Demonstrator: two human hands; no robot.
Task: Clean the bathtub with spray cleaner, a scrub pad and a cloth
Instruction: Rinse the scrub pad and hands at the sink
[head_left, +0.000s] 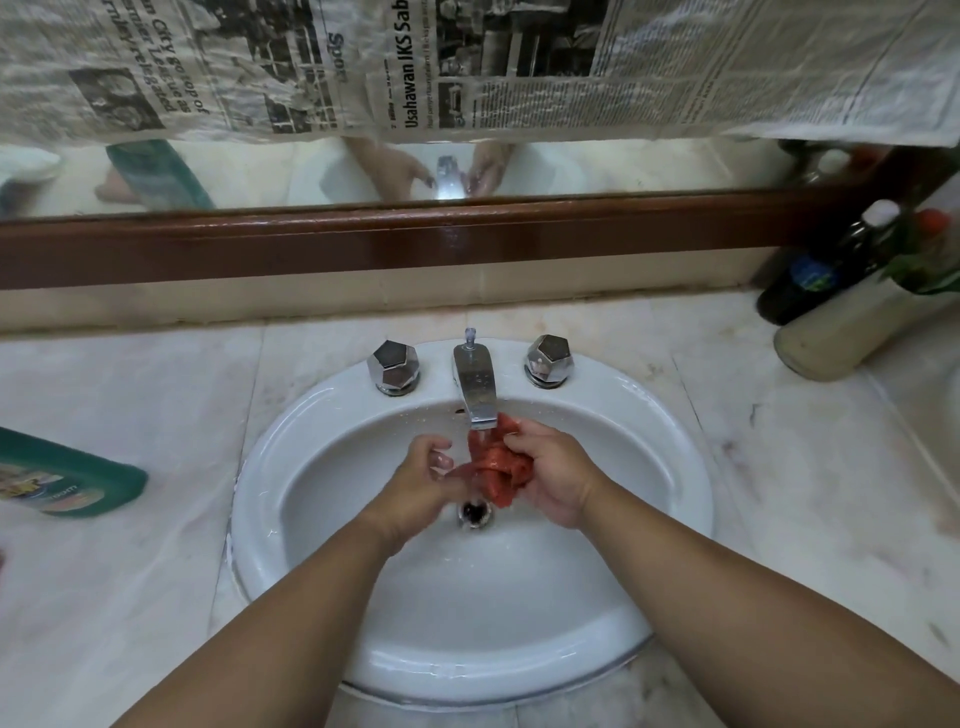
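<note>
Cloth (496, 470) is bunching between my hands over the sink (311, 410), just under the spout of the faucet (477, 387) and above the drain (474, 512). My right hand (553, 480) is gripping the thick wad, fingers curled round it, while my left hand (418, 475) is pinching the thin tail that is trailing toward it. I am judging this rag to be soft and limp, with no stiffness of its own. It is glistening as if soaked, so it is probably hanging heavier than when dry, and dripping. Whether water is running I cannot tell. It is nothing fragile, so I can squeeze hard. The bulk is the place to hold it, since a loose end is likely to slide through wet fingers. For wringing, I am thinking one hand at each end, twisting opposite ways. A green bottle (67, 478) is lying well apart on the tabletop (130, 571) to my left.
</note>
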